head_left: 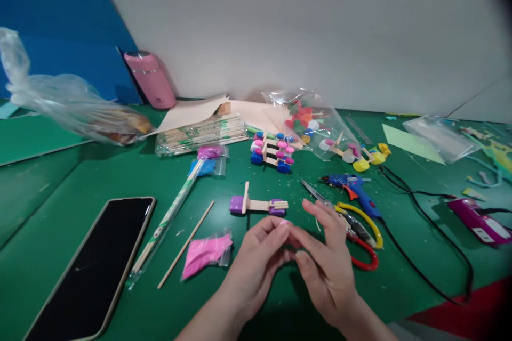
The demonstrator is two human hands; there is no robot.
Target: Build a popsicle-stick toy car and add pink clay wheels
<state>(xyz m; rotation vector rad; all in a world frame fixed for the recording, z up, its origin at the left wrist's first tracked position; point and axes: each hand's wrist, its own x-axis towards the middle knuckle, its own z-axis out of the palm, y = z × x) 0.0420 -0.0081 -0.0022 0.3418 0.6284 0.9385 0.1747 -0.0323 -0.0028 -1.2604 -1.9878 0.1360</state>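
Between the thumb and index finger of my left hand (256,258) is a small bit of pink clay (284,222), mostly covered by the fingertips. My right hand (330,264) meets it from the side, its index fingertip against the left fingers and its other fingers spread apart. Just beyond them lies a small wooden stick piece (258,205) with purple clay blocks at its ends and one upright stick. To the left rests a bag of pink clay (207,254), with a loose thin wooden stick (186,245) beside it.
Right of my hands lie pliers (362,229) and a blue glue gun (356,187), its black cord trailing to a purple power strip (478,218). A phone (92,266) and bagged sticks (172,213) lie left. Clay-and-stick models (273,153) and a pink bottle (152,80) stand behind.
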